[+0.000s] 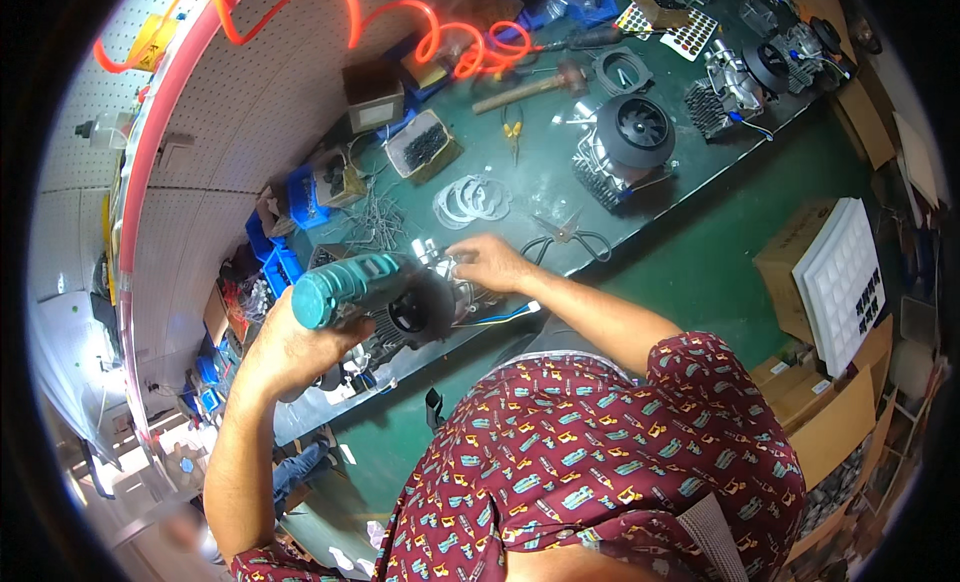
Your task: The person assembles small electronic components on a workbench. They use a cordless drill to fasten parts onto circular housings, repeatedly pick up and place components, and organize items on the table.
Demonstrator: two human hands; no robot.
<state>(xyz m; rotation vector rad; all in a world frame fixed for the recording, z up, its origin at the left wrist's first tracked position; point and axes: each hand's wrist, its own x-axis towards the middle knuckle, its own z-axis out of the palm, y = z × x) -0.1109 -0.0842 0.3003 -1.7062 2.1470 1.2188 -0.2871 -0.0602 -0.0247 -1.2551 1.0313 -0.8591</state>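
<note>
My left hand (300,344) is closed around the grip of a green power drill (350,282), which points right over a small motor unit. That motor unit (425,310) has a black round fan housing, silver metal parts and wires, and stands at the near edge of the bench. The drill's tip is hidden against the unit, so contact cannot be made out. My right hand (490,264) is closed on the silver metal side of the same unit, its fingertips partly hidden. A pair of black-handled scissors (565,234) lies beyond my right wrist.
On the green bench (540,187) lie metal ring gaskets (472,200), yellow-handled pliers (513,132), a hammer (530,90) and a box of black screws (418,145). More motor units (630,142) stand farther right. An orange coiled hose (430,37) hangs above. Cardboard boxes (790,272) stand at right.
</note>
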